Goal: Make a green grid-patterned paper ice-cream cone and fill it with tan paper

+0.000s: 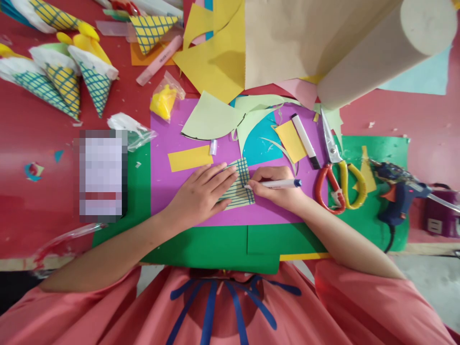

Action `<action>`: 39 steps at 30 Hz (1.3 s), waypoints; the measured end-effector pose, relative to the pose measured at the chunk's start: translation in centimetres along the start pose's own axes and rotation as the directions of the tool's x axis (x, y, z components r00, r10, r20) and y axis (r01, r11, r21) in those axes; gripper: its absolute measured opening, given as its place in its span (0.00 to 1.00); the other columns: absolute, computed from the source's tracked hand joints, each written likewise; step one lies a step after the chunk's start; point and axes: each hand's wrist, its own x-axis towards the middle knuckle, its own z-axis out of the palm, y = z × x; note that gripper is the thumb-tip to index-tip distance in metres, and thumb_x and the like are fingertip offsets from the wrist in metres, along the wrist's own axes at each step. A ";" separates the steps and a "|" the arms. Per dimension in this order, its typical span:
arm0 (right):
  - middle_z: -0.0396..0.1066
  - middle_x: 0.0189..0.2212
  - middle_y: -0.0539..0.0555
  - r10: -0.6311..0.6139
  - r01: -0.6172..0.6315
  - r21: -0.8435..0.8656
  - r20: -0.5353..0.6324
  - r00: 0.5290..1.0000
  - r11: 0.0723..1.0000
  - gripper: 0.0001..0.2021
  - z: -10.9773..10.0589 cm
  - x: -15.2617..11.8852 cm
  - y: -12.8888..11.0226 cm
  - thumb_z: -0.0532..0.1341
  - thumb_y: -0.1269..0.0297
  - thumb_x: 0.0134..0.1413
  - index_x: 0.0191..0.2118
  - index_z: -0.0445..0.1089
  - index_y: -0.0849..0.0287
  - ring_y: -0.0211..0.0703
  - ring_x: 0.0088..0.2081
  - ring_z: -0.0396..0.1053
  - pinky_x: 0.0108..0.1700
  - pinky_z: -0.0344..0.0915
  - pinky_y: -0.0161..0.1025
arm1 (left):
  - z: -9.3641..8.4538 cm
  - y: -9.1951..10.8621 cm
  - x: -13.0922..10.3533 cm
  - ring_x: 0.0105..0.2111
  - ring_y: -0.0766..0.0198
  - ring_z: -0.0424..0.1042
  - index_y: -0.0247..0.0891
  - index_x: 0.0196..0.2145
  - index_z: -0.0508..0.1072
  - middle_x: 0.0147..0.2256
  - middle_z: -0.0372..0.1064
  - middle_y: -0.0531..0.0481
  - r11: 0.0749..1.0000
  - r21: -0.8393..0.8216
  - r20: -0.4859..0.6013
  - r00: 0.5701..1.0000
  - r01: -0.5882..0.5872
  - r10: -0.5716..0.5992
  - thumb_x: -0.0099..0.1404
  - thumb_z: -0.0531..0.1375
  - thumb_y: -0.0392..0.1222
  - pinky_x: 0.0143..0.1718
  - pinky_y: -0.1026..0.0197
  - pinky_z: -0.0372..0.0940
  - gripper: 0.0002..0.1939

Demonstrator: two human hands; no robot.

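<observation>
My left hand lies flat with fingers stretched over a pale green piece of paper, covering its left part. Blue lines cross in a grid on the right side of the paper, and only near-level lines show lower left. In my right hand is a white marker with a blue end, pinched between thumb and fingers, its tip at the grid. A small marker cap lies above my left hand, beside a yellow paper strip. Beneath everything is a purple sheet.
Scissors and a blue glue gun lie to the right, near a second marker. A pale green cut-out sits above. A paper roll is at upper right, grid-patterned paper cones at upper left. A blurred-out rectangle is at left.
</observation>
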 end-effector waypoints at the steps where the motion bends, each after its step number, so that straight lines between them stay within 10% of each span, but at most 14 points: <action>1: 0.62 0.18 0.46 -0.003 0.003 0.001 0.004 1.000 1.000 0.12 0.0 0.0 0.0 0.60 0.67 0.55 0.22 0.66 0.62 0.30 0.21 0.56 0.25 0.53 0.30 | 0.0 0.0 0.0 0.62 0.50 0.57 0.31 0.62 0.60 0.62 0.59 0.43 1.000 -0.003 -0.002 1.000 0.001 -0.001 0.71 0.50 0.46 0.63 0.46 0.54 0.26; 39: 0.65 0.20 0.48 -0.040 0.041 0.026 -0.020 0.999 0.999 0.12 0.1 0.0 0.0 0.60 0.65 0.57 0.23 0.67 0.61 0.31 0.23 0.59 0.27 0.57 0.31 | -0.1 -0.2 0.0 0.64 0.49 0.54 0.34 0.64 0.57 0.64 0.56 0.41 0.989 -0.071 0.034 0.991 0.130 -0.128 0.70 0.51 0.47 0.64 0.45 0.53 0.28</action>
